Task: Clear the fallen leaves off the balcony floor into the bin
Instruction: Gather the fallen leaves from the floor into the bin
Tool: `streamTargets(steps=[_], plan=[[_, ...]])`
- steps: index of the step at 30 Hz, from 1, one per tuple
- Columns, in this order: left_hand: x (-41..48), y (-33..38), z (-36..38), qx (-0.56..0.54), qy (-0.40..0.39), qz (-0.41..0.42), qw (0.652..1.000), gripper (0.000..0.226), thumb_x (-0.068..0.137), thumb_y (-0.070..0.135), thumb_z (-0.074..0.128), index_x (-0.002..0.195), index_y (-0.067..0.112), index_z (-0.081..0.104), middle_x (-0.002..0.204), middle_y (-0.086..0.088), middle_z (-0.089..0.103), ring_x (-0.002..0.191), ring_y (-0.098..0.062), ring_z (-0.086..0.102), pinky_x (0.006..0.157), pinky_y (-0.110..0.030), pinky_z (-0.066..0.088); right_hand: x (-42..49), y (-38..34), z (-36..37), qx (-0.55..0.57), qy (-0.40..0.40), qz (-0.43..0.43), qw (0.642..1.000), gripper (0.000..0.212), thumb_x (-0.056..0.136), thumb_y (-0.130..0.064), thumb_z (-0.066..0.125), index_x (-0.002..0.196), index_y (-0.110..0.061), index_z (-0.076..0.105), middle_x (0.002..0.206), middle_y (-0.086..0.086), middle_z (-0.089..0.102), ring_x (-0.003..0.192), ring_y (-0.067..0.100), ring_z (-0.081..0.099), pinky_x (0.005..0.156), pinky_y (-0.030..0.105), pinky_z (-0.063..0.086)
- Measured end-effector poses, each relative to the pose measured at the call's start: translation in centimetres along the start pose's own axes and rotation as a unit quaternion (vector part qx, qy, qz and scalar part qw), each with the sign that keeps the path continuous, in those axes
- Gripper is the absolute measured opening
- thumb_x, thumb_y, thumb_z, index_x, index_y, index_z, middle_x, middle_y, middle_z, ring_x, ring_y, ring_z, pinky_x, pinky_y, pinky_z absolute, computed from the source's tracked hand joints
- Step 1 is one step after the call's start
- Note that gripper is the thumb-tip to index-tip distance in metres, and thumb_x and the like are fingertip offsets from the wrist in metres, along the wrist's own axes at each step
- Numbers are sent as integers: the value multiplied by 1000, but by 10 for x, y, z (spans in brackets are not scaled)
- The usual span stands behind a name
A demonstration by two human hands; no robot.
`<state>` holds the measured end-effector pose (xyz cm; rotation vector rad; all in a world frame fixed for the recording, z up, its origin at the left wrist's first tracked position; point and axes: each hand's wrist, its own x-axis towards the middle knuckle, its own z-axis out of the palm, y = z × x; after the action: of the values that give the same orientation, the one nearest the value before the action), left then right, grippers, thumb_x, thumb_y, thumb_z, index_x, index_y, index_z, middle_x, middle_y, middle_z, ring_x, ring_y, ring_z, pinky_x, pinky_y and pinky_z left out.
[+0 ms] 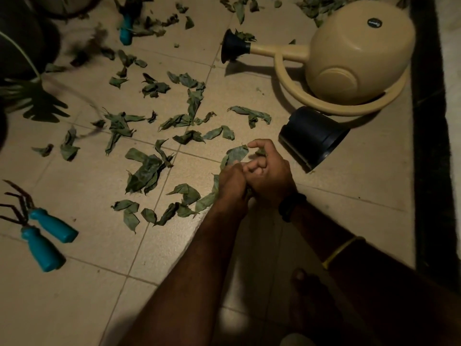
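Several dry green leaves (147, 171) lie scattered over the beige tiled floor (82, 290), thickest in the middle and at the back. My left hand (230, 183) and my right hand (270, 174) are pressed together just above the floor, fingers curled round a bunch of leaves (235, 154) that sticks out between them. A black watch sits on my right wrist. A small black pot (311, 138) lies on its side just right of my hands, its open mouth facing the lower right.
A beige watering can (359, 53) lies tipped over at the back right. Two teal-handled hand rakes (47, 236) lie at the left, a third teal tool (126, 28) at the back. A dark potted plant (27, 58) fills the far left. A black ledge (429, 121) borders the right.
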<state>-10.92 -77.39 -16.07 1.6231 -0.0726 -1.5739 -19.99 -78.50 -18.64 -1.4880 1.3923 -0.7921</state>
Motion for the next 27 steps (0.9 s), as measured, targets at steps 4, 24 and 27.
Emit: streamTargets(steps=[4,24,27], plan=[[14,2,-5,-94,17,-18,995,16,100,5,42,94,9,56,62,-3,49,49,-11,44,47,-22,35,15,5,-8,-60,117,19,991,40,86,-6,61,123,-18,55,94,-2,69,85,13,67,77,36,60],[37,33,2,-129,15,20,991,31,104,26,45,89,6,62,70,-12,65,63,-22,64,59,-30,54,55,-10,10,-59,8,-8,998,10,89,-20,68,84,-22,76,91,-5,67,89,7,60,77,21,48],[43,37,-7,-185,7,-4,983,19,103,16,42,88,11,53,59,-2,47,46,-12,43,43,-19,31,88,-8,5,-104,106,11,989,15,90,-13,66,97,-22,75,105,-2,68,98,11,64,87,27,55]])
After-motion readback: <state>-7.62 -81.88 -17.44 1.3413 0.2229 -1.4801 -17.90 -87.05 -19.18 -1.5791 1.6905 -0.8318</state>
